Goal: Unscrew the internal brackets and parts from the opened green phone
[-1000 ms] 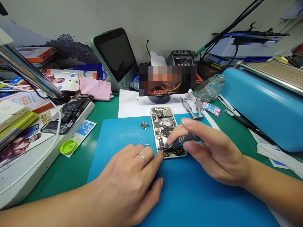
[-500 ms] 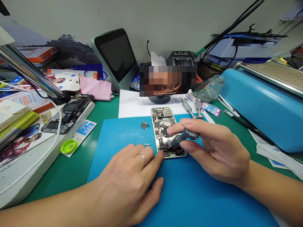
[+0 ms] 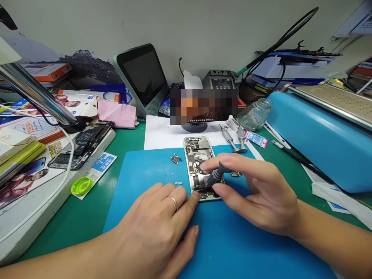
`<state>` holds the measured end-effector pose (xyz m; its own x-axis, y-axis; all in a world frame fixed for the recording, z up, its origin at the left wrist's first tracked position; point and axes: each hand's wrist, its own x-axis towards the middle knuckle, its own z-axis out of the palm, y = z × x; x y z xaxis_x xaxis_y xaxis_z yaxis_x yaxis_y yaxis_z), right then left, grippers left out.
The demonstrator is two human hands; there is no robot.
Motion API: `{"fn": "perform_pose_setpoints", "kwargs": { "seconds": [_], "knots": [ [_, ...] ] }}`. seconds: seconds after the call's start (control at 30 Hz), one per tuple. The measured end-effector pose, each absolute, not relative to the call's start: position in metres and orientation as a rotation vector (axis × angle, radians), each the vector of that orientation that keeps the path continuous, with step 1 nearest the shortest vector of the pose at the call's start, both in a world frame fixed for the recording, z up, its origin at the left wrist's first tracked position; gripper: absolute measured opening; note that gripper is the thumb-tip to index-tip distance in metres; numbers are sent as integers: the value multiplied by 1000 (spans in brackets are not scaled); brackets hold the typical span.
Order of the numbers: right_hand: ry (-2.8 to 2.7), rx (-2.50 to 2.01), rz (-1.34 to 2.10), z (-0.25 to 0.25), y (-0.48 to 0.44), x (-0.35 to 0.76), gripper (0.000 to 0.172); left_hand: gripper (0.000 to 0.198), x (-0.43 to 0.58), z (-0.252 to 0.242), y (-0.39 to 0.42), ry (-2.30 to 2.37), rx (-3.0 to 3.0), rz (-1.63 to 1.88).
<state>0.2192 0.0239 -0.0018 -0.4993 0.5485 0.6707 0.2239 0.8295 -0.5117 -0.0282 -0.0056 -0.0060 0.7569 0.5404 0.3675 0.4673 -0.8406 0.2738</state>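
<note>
An opened smartphone (image 3: 200, 144) with its inner parts bare lies on the blue mat (image 3: 139, 166). My left hand (image 3: 159, 217) rests palm down, its index fingertip touching the phone's lower left corner; the fingers lie stretched and hold nothing. Between the fingertips of my right hand (image 3: 258, 190) is a small grey screwdriver (image 3: 215, 176), tilted over the phone's lower part. Its tip points down at the phone; whether it sits on a screw is too small to tell. Left of the phone lie a small dark module (image 3: 176, 158) and a tiny metal bracket (image 3: 178, 183).
Two more grey screwdrivers (image 3: 228, 136) stand behind the phone. A glass jar (image 3: 255, 114) and a blue machine (image 3: 314, 155) are on the right. On the left are a green cap (image 3: 81, 186), another opened phone (image 3: 87, 141) and a lamp post (image 3: 49, 93). A screen on a stand is at the back.
The view has shifted slightly, so everything sits a little lower. My right fingers have shifted on the screwdriver, whose angle has changed. My left fingertip stays on the phone's corner.
</note>
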Motion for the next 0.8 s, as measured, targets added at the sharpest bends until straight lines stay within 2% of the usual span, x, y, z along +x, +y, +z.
{"fn": "perform_pose_setpoints", "kwargs": {
  "seconds": [0.17, 0.37, 0.57, 0.8],
  "knots": [
    [-2099, -559, 413, 2, 26, 218, 76, 36, -28, -6, -6, 810, 2798, 645],
    [-2130, -519, 306, 9, 30, 216, 60, 35, -29, -7, -7, 810, 2816, 657],
    [-2121, -539, 386, 5, 27, 217, 69, 36, -29, -8, -6, 809, 2794, 649],
    [-2098, -567, 339, 4, 27, 217, 70, 35, -29, -8, -6, 805, 2796, 643]
  ]
}}
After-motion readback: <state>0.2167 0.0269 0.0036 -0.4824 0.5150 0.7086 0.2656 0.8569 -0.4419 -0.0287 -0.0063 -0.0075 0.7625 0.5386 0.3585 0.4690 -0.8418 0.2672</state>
